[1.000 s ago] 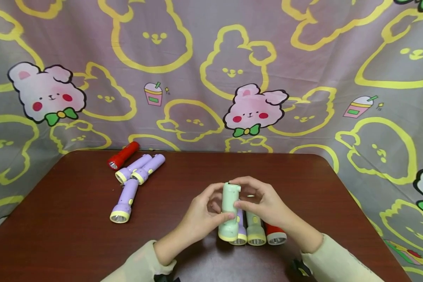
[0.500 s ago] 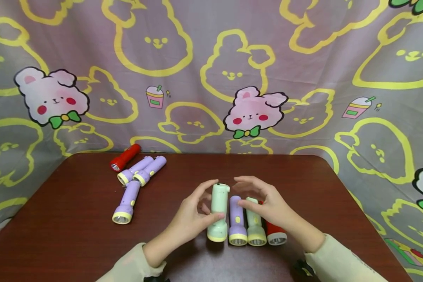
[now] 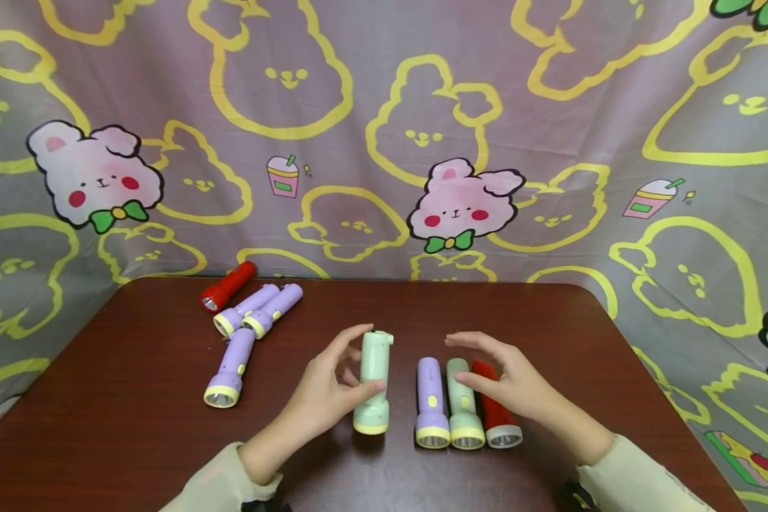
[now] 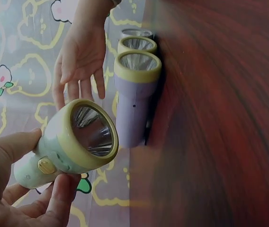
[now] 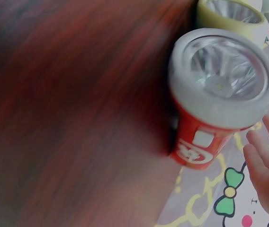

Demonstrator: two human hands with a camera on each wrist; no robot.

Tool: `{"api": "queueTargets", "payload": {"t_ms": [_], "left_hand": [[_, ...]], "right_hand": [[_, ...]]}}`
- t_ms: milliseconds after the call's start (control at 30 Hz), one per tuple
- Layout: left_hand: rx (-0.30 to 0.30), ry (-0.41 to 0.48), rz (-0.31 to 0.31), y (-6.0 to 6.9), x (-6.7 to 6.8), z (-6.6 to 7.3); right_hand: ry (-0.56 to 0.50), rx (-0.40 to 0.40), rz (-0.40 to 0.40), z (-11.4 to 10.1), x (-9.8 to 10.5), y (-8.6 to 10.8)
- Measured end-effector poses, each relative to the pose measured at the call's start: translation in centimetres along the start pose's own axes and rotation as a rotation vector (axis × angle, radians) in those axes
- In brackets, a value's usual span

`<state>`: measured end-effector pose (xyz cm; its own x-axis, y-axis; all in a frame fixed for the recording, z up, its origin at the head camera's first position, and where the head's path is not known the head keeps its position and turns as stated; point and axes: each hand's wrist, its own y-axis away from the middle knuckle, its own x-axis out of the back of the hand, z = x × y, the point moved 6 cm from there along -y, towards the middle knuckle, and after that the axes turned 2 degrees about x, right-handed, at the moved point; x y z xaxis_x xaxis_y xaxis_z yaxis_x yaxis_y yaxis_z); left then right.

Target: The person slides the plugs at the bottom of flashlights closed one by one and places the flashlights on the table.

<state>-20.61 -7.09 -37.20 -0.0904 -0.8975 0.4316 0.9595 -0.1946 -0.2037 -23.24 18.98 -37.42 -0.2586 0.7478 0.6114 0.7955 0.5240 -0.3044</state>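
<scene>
My left hand (image 3: 323, 384) grips a mint-green flashlight (image 3: 374, 377) between thumb and fingers, its yellow-rimmed lens end pointing toward me. In the left wrist view the same flashlight (image 4: 61, 151) shows its lens and yellow switch. To the right, three flashlights lie side by side: a purple one (image 3: 429, 398), a grey-green one (image 3: 463, 398) and a red one (image 3: 496, 409) with a grey rim. Over the red and grey-green ones hovers my right hand (image 3: 508, 373), fingers extended and holding nothing. The right wrist view shows the red flashlight (image 5: 205, 137) close up, with fingertips beside it.
At the back left of the brown table (image 3: 134, 398) lies another red flashlight (image 3: 228, 286). Near it, two purple flashlights (image 3: 275, 309) lie against each other, with a third purple one (image 3: 232, 363) just in front. A patterned curtain (image 3: 358, 142) hangs behind the table.
My left hand has carried the mint-green flashlight leftward, away from the row. My right hand, which was touching it, has let go and shifted right. The purple flashlight in the row is now uncovered.
</scene>
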Motion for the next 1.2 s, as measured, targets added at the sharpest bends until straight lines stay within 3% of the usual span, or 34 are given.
{"api": "queueTargets", "payload": {"t_ms": [300, 500, 700, 1000, 1200], "left_hand": [[0.013, -0.037, 0.035, 0.1, 0.9, -0.7], [0.056, -0.058, 0.035, -0.1, 0.8, -1.3], [0.101, -0.105, 0.023, -0.4, 0.3, -1.9], [0.097, -0.168, -0.003, -0.8, -0.7, -2.2], [0.085, -0.199, -0.037, -1.0, -1.5, -2.2]], "right_hand": [[0.107, 0.005, -0.049, 0.9, -0.1, 0.7], [0.155, 0.042, -0.101, 1.2, -0.7, 1.0], [0.219, 0.077, -0.144, 1.4, -1.5, 1.2], [0.196, 0.079, -0.194, 1.4, -2.0, 1.3], [0.238, 0.081, -0.227, 1.4, -2.3, 1.2]]}}
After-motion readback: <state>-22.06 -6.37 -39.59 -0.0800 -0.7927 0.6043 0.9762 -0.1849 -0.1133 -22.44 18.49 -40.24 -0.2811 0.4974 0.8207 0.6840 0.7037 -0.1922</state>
